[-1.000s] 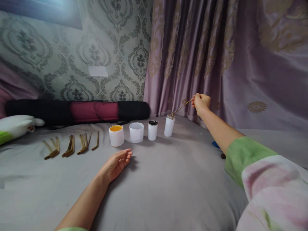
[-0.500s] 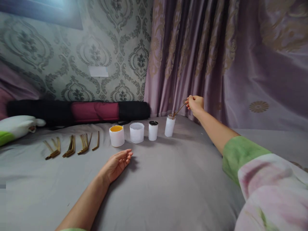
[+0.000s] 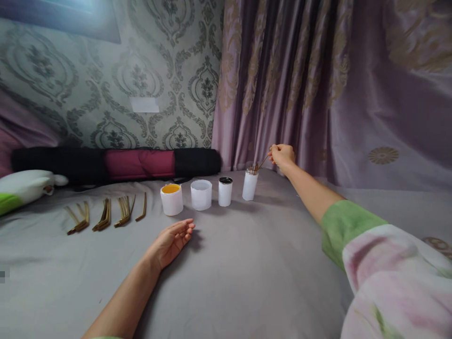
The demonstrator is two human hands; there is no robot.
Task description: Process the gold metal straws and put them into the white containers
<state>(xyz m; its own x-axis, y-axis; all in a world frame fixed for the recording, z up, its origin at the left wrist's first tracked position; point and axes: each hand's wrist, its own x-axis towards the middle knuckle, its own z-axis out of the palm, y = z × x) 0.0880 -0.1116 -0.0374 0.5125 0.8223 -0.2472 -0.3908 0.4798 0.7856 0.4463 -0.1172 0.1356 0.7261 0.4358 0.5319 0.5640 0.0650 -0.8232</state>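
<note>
My right hand [image 3: 282,156] pinches one end of a thin brown bendy straw [image 3: 263,162]. The straw slants down to the mouth of a tall white-wrapped jar [image 3: 250,186], where several other brown straw ends show. My left hand [image 3: 174,241] rests on the grey sheet, palm turned sideways, fingers loosely extended and holding nothing. Beyond it stand a wide white container with a yellow inside [image 3: 172,202], a wide white container [image 3: 201,196] and a narrower white can with a dark inside [image 3: 225,193].
To the left lie bunches of brown bendy straws [image 3: 102,216] and a single straw [image 3: 141,208]. A black and maroon roll [image 3: 141,163] runs along the wall behind. A white and green plush toy [image 3: 28,186] is at the far left, a purple curtain [image 3: 282,70] at the back right.
My right hand has moved a little left and down with the straw, closer to the tall jar; less of the straw shows above the rim. My left hand stays put.
</note>
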